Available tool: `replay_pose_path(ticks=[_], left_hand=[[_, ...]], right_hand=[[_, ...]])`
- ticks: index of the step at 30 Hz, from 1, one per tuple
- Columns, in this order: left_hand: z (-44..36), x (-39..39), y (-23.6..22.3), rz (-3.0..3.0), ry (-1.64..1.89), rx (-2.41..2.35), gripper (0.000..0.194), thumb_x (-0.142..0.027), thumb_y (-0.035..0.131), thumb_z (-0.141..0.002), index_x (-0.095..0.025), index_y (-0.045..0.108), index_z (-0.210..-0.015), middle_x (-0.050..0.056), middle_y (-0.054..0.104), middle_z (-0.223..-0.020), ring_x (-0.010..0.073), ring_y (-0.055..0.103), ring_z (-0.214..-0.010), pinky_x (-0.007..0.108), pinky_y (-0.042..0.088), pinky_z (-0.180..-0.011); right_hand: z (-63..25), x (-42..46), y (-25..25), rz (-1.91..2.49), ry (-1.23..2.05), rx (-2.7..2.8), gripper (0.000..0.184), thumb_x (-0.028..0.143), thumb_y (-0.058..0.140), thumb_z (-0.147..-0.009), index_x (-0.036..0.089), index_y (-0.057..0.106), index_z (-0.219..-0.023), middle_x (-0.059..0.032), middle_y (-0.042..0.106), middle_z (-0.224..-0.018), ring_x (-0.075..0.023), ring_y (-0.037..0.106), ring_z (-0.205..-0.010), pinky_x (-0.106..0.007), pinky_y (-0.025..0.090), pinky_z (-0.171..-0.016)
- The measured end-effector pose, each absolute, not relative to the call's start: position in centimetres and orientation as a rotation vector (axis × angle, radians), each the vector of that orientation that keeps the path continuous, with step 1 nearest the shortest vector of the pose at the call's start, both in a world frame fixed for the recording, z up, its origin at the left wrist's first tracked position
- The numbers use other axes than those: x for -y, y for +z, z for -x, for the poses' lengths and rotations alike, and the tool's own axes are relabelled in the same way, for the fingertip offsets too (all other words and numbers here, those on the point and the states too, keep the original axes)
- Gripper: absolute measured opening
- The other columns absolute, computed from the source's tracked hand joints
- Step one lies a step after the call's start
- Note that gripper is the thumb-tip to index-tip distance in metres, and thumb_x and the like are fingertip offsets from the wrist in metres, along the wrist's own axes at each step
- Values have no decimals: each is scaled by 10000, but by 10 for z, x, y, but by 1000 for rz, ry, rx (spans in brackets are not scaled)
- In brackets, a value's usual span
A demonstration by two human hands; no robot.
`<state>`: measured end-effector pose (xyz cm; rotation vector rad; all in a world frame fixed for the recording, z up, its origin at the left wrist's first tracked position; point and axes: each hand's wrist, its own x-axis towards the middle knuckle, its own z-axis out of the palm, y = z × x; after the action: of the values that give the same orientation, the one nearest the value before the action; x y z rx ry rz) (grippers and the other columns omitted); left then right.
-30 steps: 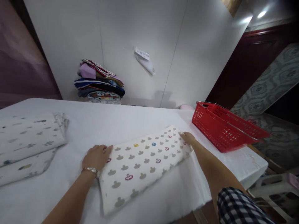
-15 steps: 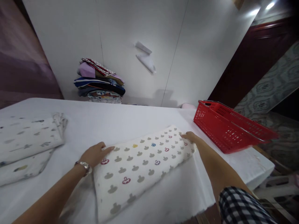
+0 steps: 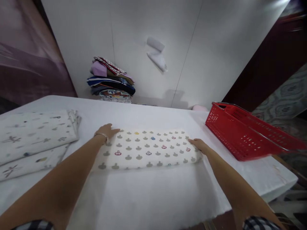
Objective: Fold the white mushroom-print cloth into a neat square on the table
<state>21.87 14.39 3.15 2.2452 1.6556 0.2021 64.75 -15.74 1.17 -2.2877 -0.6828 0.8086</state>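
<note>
A folded white cloth (image 3: 146,150) printed with grey and coloured shapes lies flat on the white table (image 3: 148,198), straight across in front of me. My left hand (image 3: 106,130), with a bracelet at the wrist, grips its far left corner, thumb on top. At the cloth's right end my right hand (image 3: 200,145) is closed over the edge.
Two folded white patterned cloths (image 3: 33,137) lie stacked at the left. A red plastic basket (image 3: 242,135) stands at the right, near the table's edge. A pile of folded coloured clothes (image 3: 111,81) sits at the back against the white wall.
Both hands have pushed the folded cloth away from me and turned it from a slant to lie straight across the table. The view has shifted slightly.
</note>
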Motion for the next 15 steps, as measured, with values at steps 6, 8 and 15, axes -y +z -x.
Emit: replay_pose_path(ticks=[6,8,15], left_hand=[[-183,-115,24,-2064,250,-1783,718,-555,429,-820,-84,336,-1354,198,510,-1311,319,494,-1191,389,397,-943],[-167,-95,24,-2027,220,-1796,731,-542,446,-814,-72,326,-1362,188,567,-1243,309,535,-1142,376,411,-921],[-142,-19,17,-2036,226,-1801,655,-537,436,-811,-109,406,-1305,154,619,-1163,267,574,-1080,335,426,-868]], right_hand=[[-651,178,20,2161,1075,655,575,617,637,-696,145,631,-1025,-108,690,-1018,-196,649,-847,-254,517,-665],[-649,184,22,2171,1103,673,591,635,633,-688,150,645,-1027,-112,695,-1007,-204,652,-855,-271,522,-696],[-644,194,24,2334,998,731,668,675,590,-689,165,636,-1118,-158,650,-1126,-260,641,-954,-331,528,-750]])
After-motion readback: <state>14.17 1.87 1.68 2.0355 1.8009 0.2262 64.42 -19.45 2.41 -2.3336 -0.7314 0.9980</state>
